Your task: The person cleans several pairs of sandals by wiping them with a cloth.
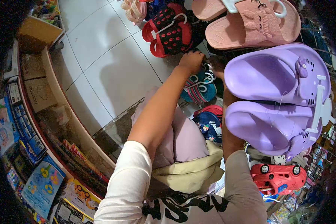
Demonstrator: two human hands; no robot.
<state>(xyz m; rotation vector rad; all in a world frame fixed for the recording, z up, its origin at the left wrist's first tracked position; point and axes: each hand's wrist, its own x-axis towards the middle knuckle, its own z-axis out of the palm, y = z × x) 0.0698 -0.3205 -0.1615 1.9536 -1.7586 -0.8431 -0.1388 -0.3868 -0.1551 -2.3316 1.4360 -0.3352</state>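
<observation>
My left hand [192, 62] reaches forward with its fingers curled at the top of a white hanger. Beside it, my right hand [217, 64] is at the same hanger, partly in shadow and partly behind the purple slippers [259, 76]. Teal sandals with striped straps [198, 91] hang just below both hands. What the fingertips grip is too small and dark to make out. Red and black strawberry-patterned slippers [170, 37] hang just beyond my left hand. Pink slippers [231, 31] are above my right hand.
Dark blue sandals [209, 125] hang lower down, near my knees. A red toy car [278, 179] is at the lower right. A curved shelf [50, 86] with boxes and booklets runs along the left. White floor tiles [115, 63] lie between shelf and slippers.
</observation>
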